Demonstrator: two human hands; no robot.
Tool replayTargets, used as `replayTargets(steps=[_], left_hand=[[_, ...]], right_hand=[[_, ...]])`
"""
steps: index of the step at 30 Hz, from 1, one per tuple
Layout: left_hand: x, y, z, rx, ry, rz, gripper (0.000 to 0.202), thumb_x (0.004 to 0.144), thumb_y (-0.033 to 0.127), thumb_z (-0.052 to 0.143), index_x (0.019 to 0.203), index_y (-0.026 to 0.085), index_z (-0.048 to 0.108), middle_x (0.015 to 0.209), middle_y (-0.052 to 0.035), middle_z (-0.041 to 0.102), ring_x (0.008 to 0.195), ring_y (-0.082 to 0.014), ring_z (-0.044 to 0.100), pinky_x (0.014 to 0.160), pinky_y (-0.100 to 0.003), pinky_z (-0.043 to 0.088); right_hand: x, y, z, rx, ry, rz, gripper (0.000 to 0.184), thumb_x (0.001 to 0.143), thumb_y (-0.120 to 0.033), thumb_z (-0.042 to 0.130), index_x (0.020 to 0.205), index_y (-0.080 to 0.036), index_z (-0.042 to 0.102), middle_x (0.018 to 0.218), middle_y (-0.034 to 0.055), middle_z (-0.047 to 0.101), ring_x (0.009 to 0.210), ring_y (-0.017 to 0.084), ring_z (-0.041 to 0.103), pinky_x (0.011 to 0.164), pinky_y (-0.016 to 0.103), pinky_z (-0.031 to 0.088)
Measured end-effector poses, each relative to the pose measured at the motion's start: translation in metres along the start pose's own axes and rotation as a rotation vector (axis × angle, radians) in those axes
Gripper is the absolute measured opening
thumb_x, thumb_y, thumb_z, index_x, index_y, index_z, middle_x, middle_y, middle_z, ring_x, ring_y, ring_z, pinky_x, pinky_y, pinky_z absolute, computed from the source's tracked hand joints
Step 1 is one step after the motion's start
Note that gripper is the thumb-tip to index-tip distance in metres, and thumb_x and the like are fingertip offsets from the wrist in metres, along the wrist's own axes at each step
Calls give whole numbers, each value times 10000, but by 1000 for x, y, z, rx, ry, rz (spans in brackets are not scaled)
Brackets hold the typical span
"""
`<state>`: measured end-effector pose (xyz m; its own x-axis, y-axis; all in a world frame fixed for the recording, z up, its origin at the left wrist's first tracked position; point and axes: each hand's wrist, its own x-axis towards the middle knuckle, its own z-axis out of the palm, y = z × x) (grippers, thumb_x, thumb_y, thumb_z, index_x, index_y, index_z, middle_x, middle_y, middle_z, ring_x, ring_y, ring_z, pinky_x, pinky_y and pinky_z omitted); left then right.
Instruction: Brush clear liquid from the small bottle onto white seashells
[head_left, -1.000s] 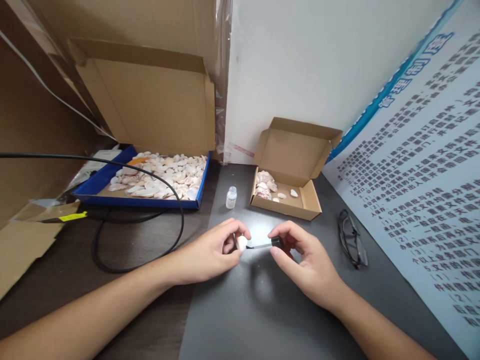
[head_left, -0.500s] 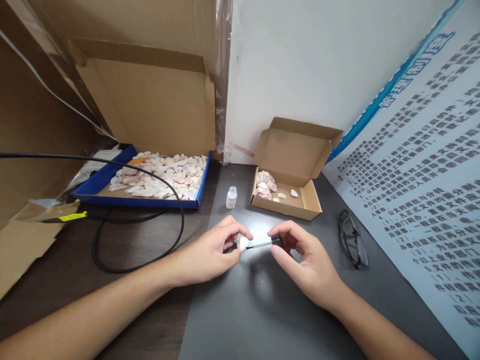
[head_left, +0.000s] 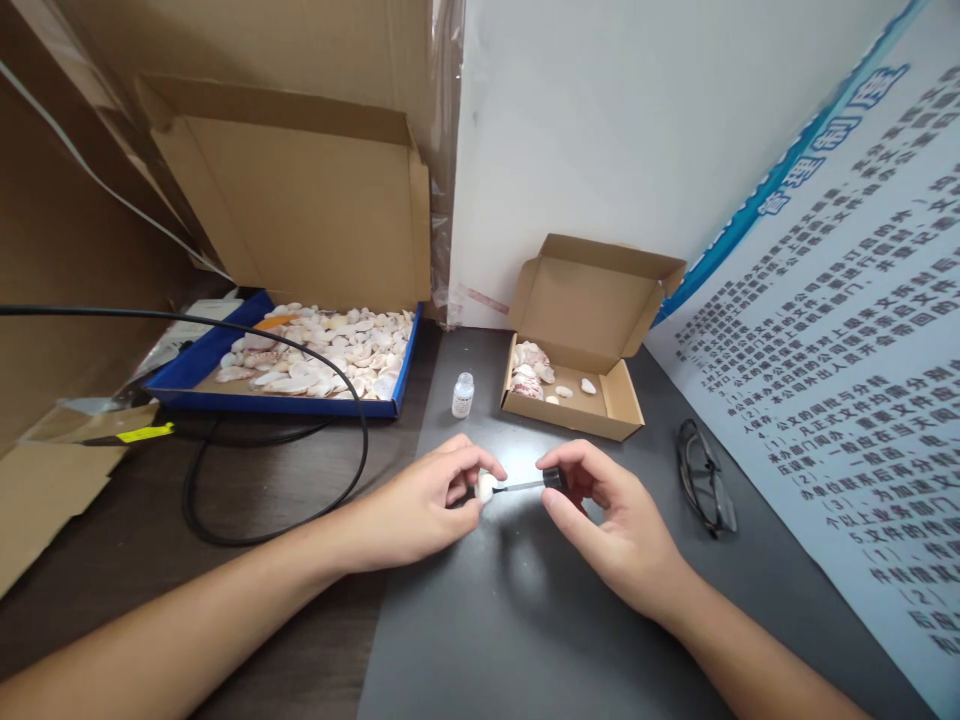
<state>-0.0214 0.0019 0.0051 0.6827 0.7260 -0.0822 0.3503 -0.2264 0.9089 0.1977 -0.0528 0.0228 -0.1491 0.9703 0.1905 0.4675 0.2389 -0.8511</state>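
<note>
Between thumb and index finger, my left hand (head_left: pixel 442 492) pinches a small white seashell (head_left: pixel 486 488) above the dark table. My right hand (head_left: pixel 604 510) grips a brush by its black cap (head_left: pixel 553 478). The thin brush stem (head_left: pixel 521 487) points left, its dark tip at the shell's face. Whether the bristles press on the shell is too small to tell. Just beyond my left hand, a small clear glass bottle (head_left: pixel 463 397) with a white label stands upright without its cap.
A blue-rimmed box (head_left: pixel 270 405) full of pale shells (head_left: pixel 352 345) stands back left. Another open cardboard box (head_left: pixel 581 418) holds several shells. Glasses (head_left: pixel 703 480) lie at the right. A black cable (head_left: pixel 364 440) loops across the left, and a printed poster (head_left: pixel 847 330) leans at the right.
The shell has turned slightly in my left fingers, and the brush tip has shifted a little up its face. Otherwise both hands keep nearly the same place.
</note>
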Motion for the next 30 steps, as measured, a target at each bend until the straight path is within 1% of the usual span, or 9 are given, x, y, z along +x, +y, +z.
replayTargets(steps=[3,7,12,17,21,26,30], left_hand=[[0,-1,0,14,-7,-4,276,878,176,521,1133,232,610,920,19,445,694,-112,415,641,-236,366],[0,0,-1,22,-4,-12,270,884,185,522,1136,222,611,915,19,446,687,-112,409,635,-241,361],[0,1,-1,13,-3,-7,264,891,189,521,1135,218,618,919,20,448,693,-111,410,643,-242,361],[0,0,0,3,2,-11,257,893,191,521,1132,212,612,909,24,446,677,-107,397,627,-239,353],[0,1,0,-5,6,0,252,888,186,526,1123,206,616,902,23,441,698,-109,408,642,-235,357],[0,2,0,-41,4,-15,256,877,175,531,1116,186,620,900,18,445,733,-116,426,670,-238,366],[0,3,1,-52,4,-36,273,867,153,532,1126,173,616,868,25,437,727,-118,415,659,-236,358]], right_hand=[[-1,0,0,2,-16,2,105,858,-214,568,960,-217,597,746,-2,549,627,145,519,515,239,446],[-1,-1,0,20,4,-9,109,863,-219,564,968,-216,589,741,-8,542,610,140,504,518,242,448],[0,0,0,-7,-26,9,108,861,-218,566,964,-215,597,741,-4,544,636,149,516,531,247,444],[0,0,0,3,0,9,110,861,-222,563,967,-213,592,738,-9,541,619,143,505,523,241,446],[-1,0,-1,-14,-31,10,104,859,-224,559,955,-215,596,744,-6,548,624,146,506,519,241,439],[0,0,0,-4,12,-7,101,859,-224,559,955,-215,587,733,-10,546,611,144,504,514,240,447],[0,0,0,-17,-14,2,106,863,-224,558,961,-214,597,737,-7,543,625,148,509,518,241,442]])
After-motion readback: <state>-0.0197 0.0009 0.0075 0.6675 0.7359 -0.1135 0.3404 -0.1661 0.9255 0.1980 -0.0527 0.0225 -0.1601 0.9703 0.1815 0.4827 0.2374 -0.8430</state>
